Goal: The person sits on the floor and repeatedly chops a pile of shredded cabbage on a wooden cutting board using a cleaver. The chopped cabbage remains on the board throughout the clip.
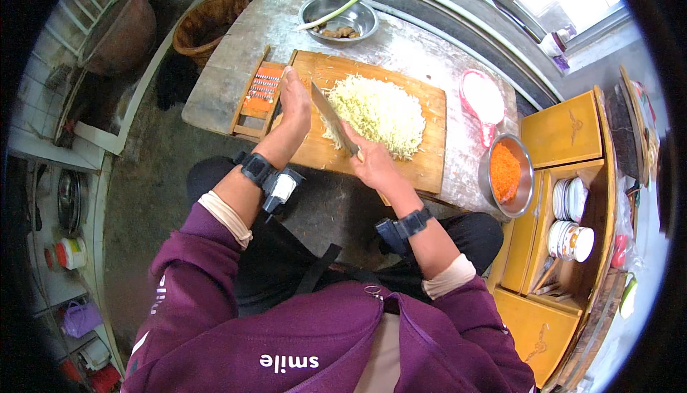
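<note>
My right hand (377, 163) grips the handle of a kitchen knife (328, 111), its broad blade pointing up and left over the cutting board. Beside the blade, a large heap of finely shredded pale green vegetable (378, 114) covers much of the wooden cutting board (322, 151). My left hand (295, 100) is held edge-on over the board's left side, palm towards the blade, with nothing visible in it. Its fingers are foreshortened. Just left of that hand lies a wooden-framed grater (263, 90) with an orange plate and rows of metal teeth.
The worn table (231, 66) also bears a metal bowl (308, 15) with a scallion and brown pieces, a pink-rimmed scoop (485, 130) of white powder, and a steel bowl (523, 200) of shredded orange vegetable. A yellow cabinet (561, 130) with stacked bowls stands right; a wooden tub (188, 33) stands left.
</note>
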A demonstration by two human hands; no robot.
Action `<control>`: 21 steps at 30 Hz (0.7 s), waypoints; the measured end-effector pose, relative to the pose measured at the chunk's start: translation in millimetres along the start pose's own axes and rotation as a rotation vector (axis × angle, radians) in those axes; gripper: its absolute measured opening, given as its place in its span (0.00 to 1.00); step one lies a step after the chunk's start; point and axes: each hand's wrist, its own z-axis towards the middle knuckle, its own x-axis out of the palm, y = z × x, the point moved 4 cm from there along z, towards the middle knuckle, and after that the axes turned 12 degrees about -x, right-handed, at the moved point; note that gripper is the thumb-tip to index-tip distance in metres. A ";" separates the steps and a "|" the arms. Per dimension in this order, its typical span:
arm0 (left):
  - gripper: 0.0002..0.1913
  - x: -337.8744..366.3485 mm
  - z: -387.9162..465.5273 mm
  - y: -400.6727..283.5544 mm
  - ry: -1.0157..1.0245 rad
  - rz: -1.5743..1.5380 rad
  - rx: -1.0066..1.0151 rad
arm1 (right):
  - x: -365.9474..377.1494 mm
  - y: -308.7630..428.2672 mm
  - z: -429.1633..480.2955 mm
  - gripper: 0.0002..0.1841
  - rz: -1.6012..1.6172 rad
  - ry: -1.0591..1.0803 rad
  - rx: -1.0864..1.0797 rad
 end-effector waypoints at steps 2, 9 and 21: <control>0.33 1.0 0.1 -1.6 -0.016 0.017 -0.004 | -2.6 -1.1 -0.1 0.40 0.010 -0.007 0.084; 0.33 -3.1 -25.3 -21.4 0.001 0.075 0.016 | -12.9 10.2 -6.2 0.42 0.057 -0.027 0.131; 0.39 -4.3 -13.8 -13.6 0.098 0.010 -0.026 | -8.4 12.8 -11.5 0.41 0.022 -0.015 0.134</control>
